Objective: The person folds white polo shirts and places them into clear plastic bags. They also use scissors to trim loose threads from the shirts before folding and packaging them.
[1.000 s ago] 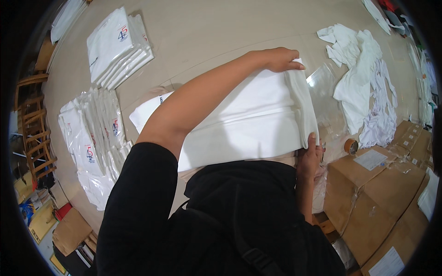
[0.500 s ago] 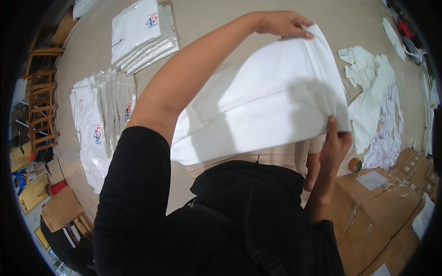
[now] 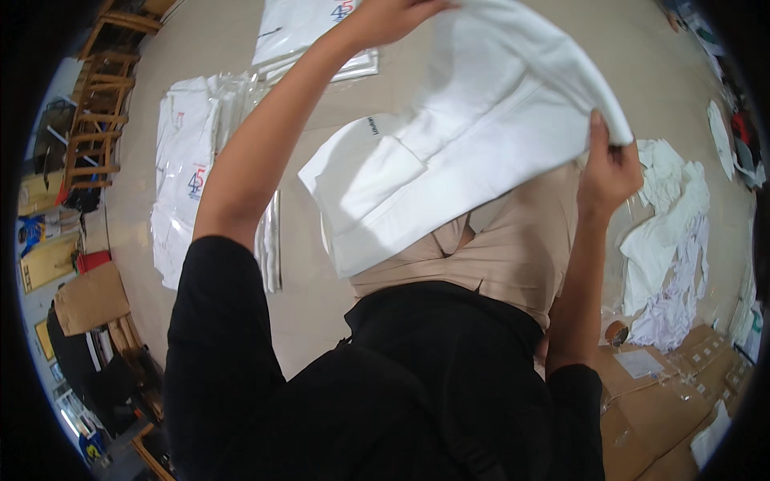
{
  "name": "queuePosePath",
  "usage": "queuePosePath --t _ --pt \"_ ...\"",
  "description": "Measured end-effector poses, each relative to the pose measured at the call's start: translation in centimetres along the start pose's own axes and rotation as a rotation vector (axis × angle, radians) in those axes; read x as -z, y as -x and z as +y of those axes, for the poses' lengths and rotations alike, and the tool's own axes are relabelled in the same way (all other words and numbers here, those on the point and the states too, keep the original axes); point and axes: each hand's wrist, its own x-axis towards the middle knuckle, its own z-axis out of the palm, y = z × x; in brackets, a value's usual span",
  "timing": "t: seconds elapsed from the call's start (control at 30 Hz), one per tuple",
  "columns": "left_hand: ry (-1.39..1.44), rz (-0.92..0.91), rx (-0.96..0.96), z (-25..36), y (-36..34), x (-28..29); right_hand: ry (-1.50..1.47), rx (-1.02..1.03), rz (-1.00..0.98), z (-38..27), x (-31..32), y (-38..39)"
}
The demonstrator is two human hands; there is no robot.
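Observation:
A folded white shirt [image 3: 481, 152] spans the space between my hands, above my lap, with a small dark print near its left part. At the top edge of the view, my left hand [image 3: 393, 18] pinches the shirt's far corner; its fingertips are partly cut off. My right hand [image 3: 609, 172] grips the near right corner, thumb on top and fingers curled underneath. The shirt's right edge bows outward between the two hands, while its left end hangs lower and loose over my beige trousers [image 3: 529, 232].
Folded white shirts in clear plastic [image 3: 184, 172] lie on the floor at left, with another stack [image 3: 301, 36] farther off. Loose white cloths [image 3: 670, 232] lie at right, near a tape roll [image 3: 616, 333] and cardboard boxes [image 3: 650, 401]. Wooden racks [image 3: 96, 120] stand far left.
Both hands have risen farther from me with the shirt. Its left end has swung to show the small dark print, and more of my trousers shows below. The whole view has shifted.

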Motion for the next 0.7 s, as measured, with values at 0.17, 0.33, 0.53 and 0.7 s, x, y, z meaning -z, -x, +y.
queuePosePath --t 0.17,0.33,0.53,0.7 --pt "-0.403 0.047 0.226 6.6 23.2 6.3 -0.124 0.557 -0.59 -8.9 -3.1 11.1" --pt "-0.576 0.166 0.378 2.8 36.3 2.6 -0.337 0.802 -1.04 -9.1 -10.5 22.0" --pt "-0.512 0.203 0.469 -0.9 41.4 -1.9 -0.04 1.034 -1.33 -6.5 -12.3 26.6" --pt "-0.327 0.126 0.477 -1.1 43.3 -3.9 0.168 1.148 -1.336 -8.7 -10.1 24.5"
